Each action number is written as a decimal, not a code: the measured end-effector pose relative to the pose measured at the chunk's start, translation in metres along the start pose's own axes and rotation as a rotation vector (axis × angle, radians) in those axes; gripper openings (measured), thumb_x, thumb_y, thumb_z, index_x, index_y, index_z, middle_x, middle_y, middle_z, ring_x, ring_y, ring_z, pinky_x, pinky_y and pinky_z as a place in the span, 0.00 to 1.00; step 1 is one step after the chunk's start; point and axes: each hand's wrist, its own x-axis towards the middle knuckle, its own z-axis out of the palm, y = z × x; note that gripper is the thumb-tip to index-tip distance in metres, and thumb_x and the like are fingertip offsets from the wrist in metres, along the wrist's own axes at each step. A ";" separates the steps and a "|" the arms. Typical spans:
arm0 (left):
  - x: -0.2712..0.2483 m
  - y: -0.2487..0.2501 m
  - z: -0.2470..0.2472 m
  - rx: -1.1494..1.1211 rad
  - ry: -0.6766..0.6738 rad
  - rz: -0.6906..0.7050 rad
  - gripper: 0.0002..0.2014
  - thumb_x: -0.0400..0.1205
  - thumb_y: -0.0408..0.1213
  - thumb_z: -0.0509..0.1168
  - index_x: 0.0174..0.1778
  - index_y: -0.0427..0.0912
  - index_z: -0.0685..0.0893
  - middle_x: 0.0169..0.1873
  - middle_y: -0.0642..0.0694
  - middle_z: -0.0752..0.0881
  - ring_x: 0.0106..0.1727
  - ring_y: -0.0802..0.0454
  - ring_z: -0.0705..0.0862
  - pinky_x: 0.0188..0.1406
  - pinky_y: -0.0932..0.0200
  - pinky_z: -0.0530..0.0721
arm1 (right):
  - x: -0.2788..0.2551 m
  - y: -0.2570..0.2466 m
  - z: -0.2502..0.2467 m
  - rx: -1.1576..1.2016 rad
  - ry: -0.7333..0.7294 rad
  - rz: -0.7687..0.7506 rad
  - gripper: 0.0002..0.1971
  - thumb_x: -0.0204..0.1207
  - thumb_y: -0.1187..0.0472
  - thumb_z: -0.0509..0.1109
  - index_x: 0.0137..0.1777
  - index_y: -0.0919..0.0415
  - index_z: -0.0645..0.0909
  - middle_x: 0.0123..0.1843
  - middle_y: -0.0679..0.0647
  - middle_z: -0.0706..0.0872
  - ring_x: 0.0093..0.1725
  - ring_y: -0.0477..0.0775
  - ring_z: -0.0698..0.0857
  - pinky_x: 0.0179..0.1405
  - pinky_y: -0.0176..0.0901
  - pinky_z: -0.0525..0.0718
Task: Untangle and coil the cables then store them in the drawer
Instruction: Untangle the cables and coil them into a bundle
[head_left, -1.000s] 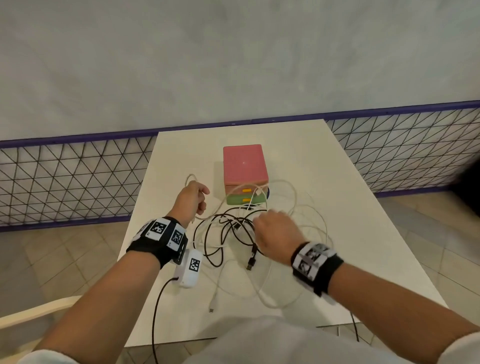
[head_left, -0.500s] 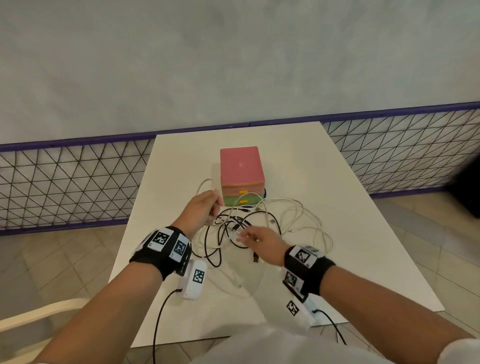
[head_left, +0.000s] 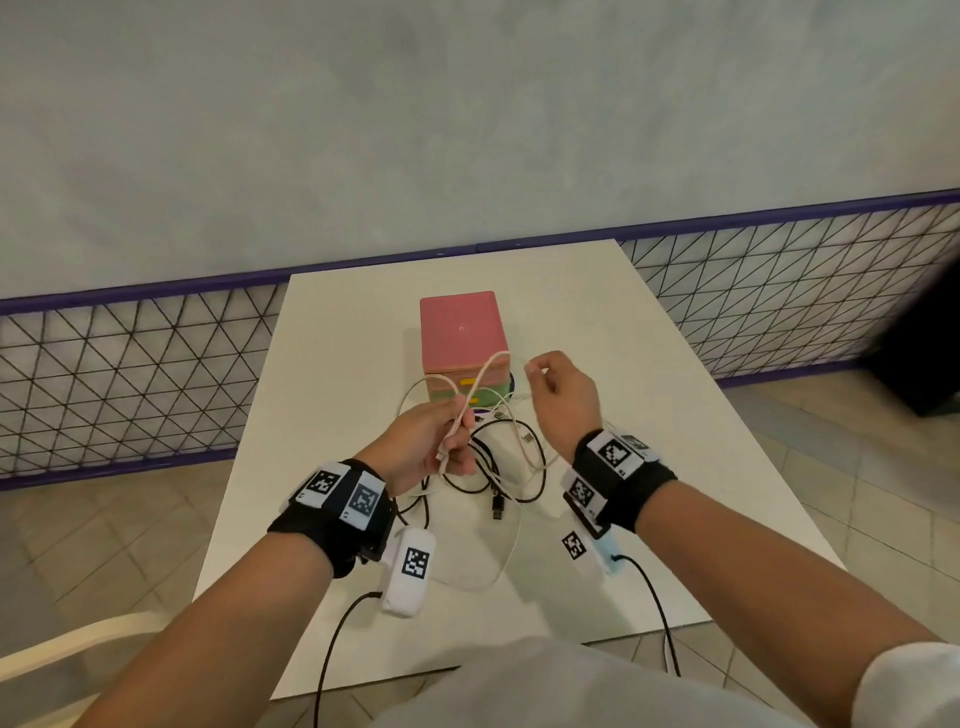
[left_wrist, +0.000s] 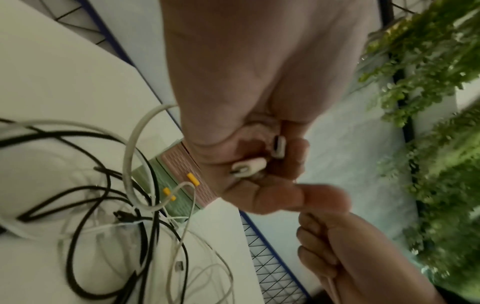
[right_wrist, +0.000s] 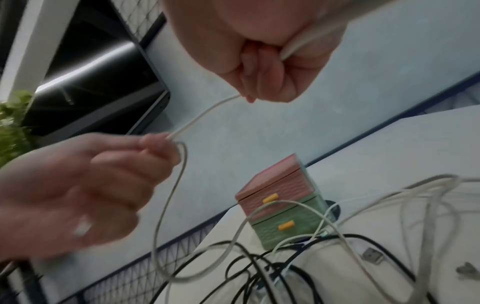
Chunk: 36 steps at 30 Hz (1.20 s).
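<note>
A tangle of black and white cables (head_left: 485, 470) lies on the white table (head_left: 649, 415) in front of a small drawer box (head_left: 462, 332) with a pink top drawer and a green lower drawer (right_wrist: 288, 228), both shut. My left hand (head_left: 457, 431) is raised over the tangle and grips a white cable (right_wrist: 205, 114); two white connector ends (left_wrist: 249, 168) sit in its curled fingers. My right hand (head_left: 540, 371), to the right of the box front, pinches the same white cable a short way along. A loop of it arcs up in front of the box.
A black USB plug (head_left: 497, 506) lies at the near edge of the tangle. Wire-mesh fencing (head_left: 130, 374) runs along both sides of the table below a grey wall. A chair arm (head_left: 78, 644) shows at the bottom left. Green plants (left_wrist: 428, 102) stand beyond.
My right hand left the tangle and rose up and to the right, pinching the white cable. My left hand shifted right and lifted its part of the cable off the table.
</note>
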 end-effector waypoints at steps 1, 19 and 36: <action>0.000 -0.001 -0.002 0.036 -0.002 0.000 0.17 0.89 0.45 0.50 0.37 0.43 0.74 0.19 0.51 0.67 0.20 0.51 0.74 0.22 0.63 0.74 | 0.004 0.003 -0.005 -0.008 -0.019 0.014 0.07 0.83 0.57 0.62 0.48 0.58 0.79 0.26 0.47 0.75 0.24 0.46 0.73 0.26 0.40 0.71; -0.004 0.057 -0.058 -0.228 0.433 0.275 0.19 0.89 0.46 0.48 0.31 0.48 0.68 0.15 0.57 0.63 0.13 0.61 0.57 0.09 0.71 0.54 | 0.026 0.026 -0.066 -0.519 -0.515 0.360 0.33 0.85 0.41 0.47 0.42 0.66 0.84 0.33 0.64 0.84 0.33 0.60 0.85 0.39 0.44 0.79; 0.003 0.059 -0.037 -0.172 0.418 0.288 0.18 0.89 0.46 0.48 0.33 0.47 0.67 0.19 0.54 0.64 0.16 0.58 0.60 0.15 0.65 0.56 | 0.000 0.042 -0.021 -0.588 -0.791 0.403 0.14 0.80 0.55 0.65 0.37 0.63 0.79 0.26 0.52 0.85 0.28 0.52 0.84 0.21 0.35 0.78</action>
